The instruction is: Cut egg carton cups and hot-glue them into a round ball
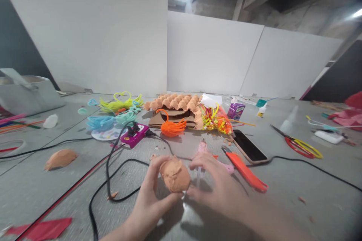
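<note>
A rounded peach-coloured piece with a rough, torn-looking surface [175, 175] sits between my hands, low in the middle of the view. It resembles the pulp of the egg tray [178, 101] further back. My left hand [154, 192] curls around its left side, thumb below and fingers above. The curved fingertips of my right hand [216, 184] meet its right edge. Just behind my right hand lies a pink glue gun [203, 147], partly covered by the fingers. A similar peach piece [60, 159] rests off to the left.
An orange box cutter [246, 171], a phone [249, 147] and scissors [299, 147] lie to the right. A purple power strip [135, 135] with black cables stands left of centre. Orange [172, 127], blue and yellow pipe-cleaner bundles are behind. A grey bucket [28, 94] is far left.
</note>
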Tool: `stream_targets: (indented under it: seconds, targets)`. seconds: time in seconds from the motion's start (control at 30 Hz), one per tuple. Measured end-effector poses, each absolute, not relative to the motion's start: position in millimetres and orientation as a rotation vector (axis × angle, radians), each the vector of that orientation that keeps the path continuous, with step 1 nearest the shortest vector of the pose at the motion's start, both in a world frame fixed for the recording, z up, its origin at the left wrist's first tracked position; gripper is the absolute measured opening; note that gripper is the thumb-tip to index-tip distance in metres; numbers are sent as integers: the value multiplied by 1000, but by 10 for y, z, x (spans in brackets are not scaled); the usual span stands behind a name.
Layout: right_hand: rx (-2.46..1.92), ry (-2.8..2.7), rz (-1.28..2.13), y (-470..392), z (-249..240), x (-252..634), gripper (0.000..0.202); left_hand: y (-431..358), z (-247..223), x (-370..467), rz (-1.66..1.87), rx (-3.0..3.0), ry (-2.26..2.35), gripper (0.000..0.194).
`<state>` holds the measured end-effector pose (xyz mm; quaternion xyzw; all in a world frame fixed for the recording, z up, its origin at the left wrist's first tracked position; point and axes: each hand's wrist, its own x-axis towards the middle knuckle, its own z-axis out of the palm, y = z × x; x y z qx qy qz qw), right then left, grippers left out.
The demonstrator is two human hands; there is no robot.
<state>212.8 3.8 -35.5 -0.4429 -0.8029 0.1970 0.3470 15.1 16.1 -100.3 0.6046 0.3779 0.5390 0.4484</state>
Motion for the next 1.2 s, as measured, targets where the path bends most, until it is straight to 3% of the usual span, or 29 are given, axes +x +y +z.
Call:
stream_targets:
  seconds: [0.13, 0.3, 0.6, 0.77, 0.87, 1.07, 1.2]
  targets:
    - [-1286, -2073, 437, -80, -334, 2011, 39, 156, -965, 166, 1360, 1598, 936, 58]
    - [-1393, -2026, 326, -121, -319, 1973, 29, 148, -965, 169, 1334, 1707, 922, 56]
    - [-1183, -2134, 70, -11, -349, 2085, 32, 165, -983, 186, 1293, 1647, 844, 49]
    - [-1051, -2226, -79, 11, -350, 2101, 30, 175, -1002, 208, 1360, 1663, 918, 55]
    - [-1039, -2256, -60, 33, -354, 2126, 35, 159, -971, 186, 1365, 1693, 876, 55]
    - [-1057, -2246, 125, 110, -349, 2211, 42, 139, -849, 160, 1312, 1618, 779, 23]
    - [-1035, -2240, 333, 142, -329, 2215, 38, 178, -838, 190, 1314, 1421, 813, 18]
